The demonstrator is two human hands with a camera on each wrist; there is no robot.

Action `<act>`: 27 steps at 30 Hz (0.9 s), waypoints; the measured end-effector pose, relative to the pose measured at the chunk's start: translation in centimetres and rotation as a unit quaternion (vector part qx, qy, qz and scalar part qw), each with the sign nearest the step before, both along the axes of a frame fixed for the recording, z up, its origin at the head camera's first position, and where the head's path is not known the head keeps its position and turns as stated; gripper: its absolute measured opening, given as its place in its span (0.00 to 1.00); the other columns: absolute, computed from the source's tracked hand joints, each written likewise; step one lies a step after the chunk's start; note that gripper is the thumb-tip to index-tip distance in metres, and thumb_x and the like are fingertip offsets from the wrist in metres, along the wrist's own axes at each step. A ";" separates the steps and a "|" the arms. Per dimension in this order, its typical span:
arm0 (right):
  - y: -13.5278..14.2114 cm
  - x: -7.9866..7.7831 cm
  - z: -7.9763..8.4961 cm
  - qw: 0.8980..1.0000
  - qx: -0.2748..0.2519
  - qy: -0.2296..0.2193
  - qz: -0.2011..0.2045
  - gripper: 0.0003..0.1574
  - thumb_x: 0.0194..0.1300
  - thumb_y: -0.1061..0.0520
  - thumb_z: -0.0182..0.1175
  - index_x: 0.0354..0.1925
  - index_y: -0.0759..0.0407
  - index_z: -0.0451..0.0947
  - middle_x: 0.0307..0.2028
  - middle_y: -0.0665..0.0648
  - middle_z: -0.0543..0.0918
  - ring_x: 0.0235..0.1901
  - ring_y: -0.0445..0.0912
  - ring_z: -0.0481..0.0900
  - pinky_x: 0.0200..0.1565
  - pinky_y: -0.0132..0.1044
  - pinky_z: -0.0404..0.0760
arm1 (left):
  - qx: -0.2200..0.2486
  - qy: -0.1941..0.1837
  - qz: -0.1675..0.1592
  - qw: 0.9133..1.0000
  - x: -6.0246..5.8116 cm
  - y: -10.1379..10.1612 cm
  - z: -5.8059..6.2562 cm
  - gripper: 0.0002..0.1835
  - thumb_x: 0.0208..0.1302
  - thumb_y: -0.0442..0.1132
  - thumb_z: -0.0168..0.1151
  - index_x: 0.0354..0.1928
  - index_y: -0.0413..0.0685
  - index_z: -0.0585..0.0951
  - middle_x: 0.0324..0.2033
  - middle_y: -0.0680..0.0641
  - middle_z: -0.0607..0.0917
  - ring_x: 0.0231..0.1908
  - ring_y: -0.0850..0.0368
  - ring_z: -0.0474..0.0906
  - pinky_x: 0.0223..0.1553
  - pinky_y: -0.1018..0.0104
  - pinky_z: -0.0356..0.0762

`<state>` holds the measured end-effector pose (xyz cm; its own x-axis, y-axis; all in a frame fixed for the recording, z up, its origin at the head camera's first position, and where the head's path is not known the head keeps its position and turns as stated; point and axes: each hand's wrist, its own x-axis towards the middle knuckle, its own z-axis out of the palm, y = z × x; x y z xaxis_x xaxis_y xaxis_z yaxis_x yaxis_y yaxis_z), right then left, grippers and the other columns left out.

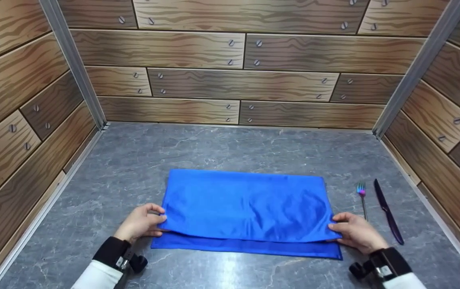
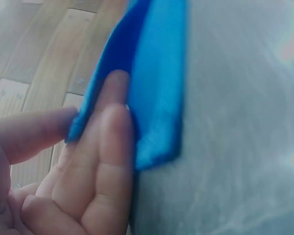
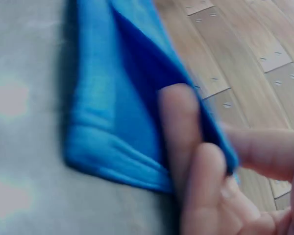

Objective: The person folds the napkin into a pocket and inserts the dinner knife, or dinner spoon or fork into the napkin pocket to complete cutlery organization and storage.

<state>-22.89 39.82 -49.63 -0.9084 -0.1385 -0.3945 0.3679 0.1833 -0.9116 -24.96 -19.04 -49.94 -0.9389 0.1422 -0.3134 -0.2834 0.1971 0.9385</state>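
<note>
A blue cloth (image 1: 246,206) lies folded over on the grey table, its upper layer ending short of the lower layer's front edge. At the left corner of that upper layer, my left hand (image 1: 143,220) pinches the fabric between thumb and fingers. My right hand (image 1: 358,232) pinches the opposite corner in the same way. Fingers (image 2: 115,132) reach under the upper layer in the left wrist view, with the thumb on its outer side. The right wrist view shows fingers (image 3: 179,117) inside the fold too, above the hemmed lower corner.
Right of the cloth lie a fork (image 1: 362,194) with a rainbow sheen and a dark table knife (image 1: 388,210). The fork's lower end is near my right hand. Wood-plank-patterned walls (image 1: 238,84) enclose the grey marbled table (image 1: 230,144) at the back and both sides.
</note>
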 end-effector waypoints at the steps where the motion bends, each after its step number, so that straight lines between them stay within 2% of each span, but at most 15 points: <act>1: -0.2 -0.2 0.0 1.000 0.014 0.001 -0.010 0.12 0.74 0.63 0.60 0.49 0.61 0.66 0.26 0.42 0.78 0.27 0.33 0.79 0.37 0.30 0.85 | -0.010 -0.002 0.003 1.000 -0.2 0.2 0.0 0.15 0.72 0.31 0.63 0.55 0.30 0.73 0.32 0.48 0.87 0.28 0.59 0.88 0.30 0.69 0.87; 3: -0.8 -0.7 0.3 0.999 0.034 0.008 -0.024 0.12 0.73 0.64 0.60 0.48 0.63 0.67 0.24 0.42 0.74 0.25 0.32 0.74 0.36 0.30 0.84 | -0.024 -0.002 0.005 1.000 -0.4 0.5 1.0 0.14 0.73 0.30 0.62 0.54 0.29 0.73 0.34 0.45 0.86 0.29 0.57 0.88 0.29 0.67 0.87; 5: -1.1 -1.8 0.4 0.998 0.053 0.022 -0.032 0.12 0.73 0.64 0.60 0.47 0.65 0.67 0.24 0.42 0.72 0.25 0.33 0.72 0.36 0.30 0.85 | -0.031 0.004 0.011 0.999 -1.4 0.6 1.1 0.13 0.73 0.29 0.62 0.53 0.28 0.73 0.35 0.45 0.84 0.28 0.57 0.87 0.28 0.68 0.86; 8: -1.6 -4.0 0.4 0.995 0.079 0.042 -0.043 0.16 0.73 0.64 0.60 0.51 0.71 0.66 0.31 0.46 0.74 0.30 0.34 0.75 0.37 0.30 0.86 | -0.040 0.010 0.036 0.999 -3.5 0.8 1.2 0.12 0.72 0.28 0.62 0.52 0.28 0.74 0.34 0.48 0.80 0.25 0.57 0.85 0.26 0.69 0.85; 10: -1.6 -5.7 0.0 0.993 0.093 0.055 -0.055 0.20 0.74 0.63 0.61 0.54 0.74 0.66 0.37 0.48 0.75 0.34 0.35 0.76 0.38 0.29 0.87 | -0.042 0.021 0.059 0.997 -5.5 1.0 0.4 0.11 0.72 0.28 0.61 0.52 0.30 0.74 0.34 0.50 0.77 0.24 0.60 0.84 0.24 0.72 0.82; 12: -1.9 -7.0 0.1 0.991 0.095 0.062 -0.075 0.24 0.74 0.63 0.62 0.58 0.76 0.64 0.40 0.50 0.75 0.34 0.35 0.77 0.37 0.28 0.86 | -0.040 0.029 0.083 0.995 -7.0 1.2 0.2 0.11 0.73 0.28 0.61 0.52 0.30 0.75 0.35 0.49 0.77 0.25 0.60 0.85 0.24 0.73 0.82; 15: -2.2 -8.3 0.3 0.990 0.076 0.065 -0.098 0.32 0.75 0.61 0.62 0.65 0.78 0.60 0.42 0.52 0.75 0.33 0.34 0.80 0.37 0.26 0.85 | -0.030 0.038 0.109 0.993 -8.3 1.6 0.1 0.12 0.74 0.29 0.59 0.55 0.30 0.75 0.40 0.44 0.79 0.28 0.59 0.88 0.25 0.73 0.83; 18: -2.5 -8.6 0.6 0.990 0.055 0.054 -0.122 0.37 0.76 0.60 0.61 0.70 0.79 0.57 0.38 0.50 0.77 0.27 0.34 0.85 0.34 0.24 0.84 | -0.030 0.033 0.121 0.992 -8.5 2.0 0.2 0.13 0.75 0.30 0.58 0.57 0.32 0.77 0.44 0.40 0.82 0.28 0.59 0.88 0.27 0.72 0.83; 21: -2.5 -8.3 0.9 0.991 0.057 0.040 -0.115 0.39 0.79 0.57 0.59 0.71 0.84 0.58 0.30 0.48 0.83 0.21 0.34 0.85 0.30 0.23 0.82 | -0.041 0.024 0.114 0.992 -8.1 2.1 0.4 0.12 0.76 0.31 0.58 0.57 0.34 0.78 0.42 0.38 0.86 0.26 0.60 0.87 0.26 0.71 0.82; 24: -2.5 -7.9 1.3 0.994 0.057 0.025 -0.092 0.34 0.79 0.56 0.58 0.66 0.85 0.67 0.24 0.48 0.88 0.20 0.33 0.83 0.29 0.24 0.83 | -0.050 0.020 0.108 0.993 -7.8 2.2 0.5 0.11 0.76 0.31 0.58 0.55 0.35 0.79 0.34 0.42 0.87 0.24 0.62 0.86 0.25 0.71 0.81; 27: -2.3 -7.6 1.5 0.996 0.052 0.013 -0.073 0.23 0.79 0.58 0.57 0.58 0.80 0.74 0.27 0.50 0.89 0.23 0.35 0.85 0.34 0.26 0.86 | -0.055 0.021 0.100 0.993 -7.6 2.2 0.3 0.11 0.75 0.30 0.59 0.55 0.34 0.78 0.29 0.46 0.87 0.24 0.62 0.85 0.25 0.70 0.81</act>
<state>-30.47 37.57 -48.08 -0.9263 0.0363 -0.3751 0.3733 0.2242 -0.9002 -32.55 -16.85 -49.60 -0.9574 -0.0821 -0.2770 -0.2887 0.2425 0.9262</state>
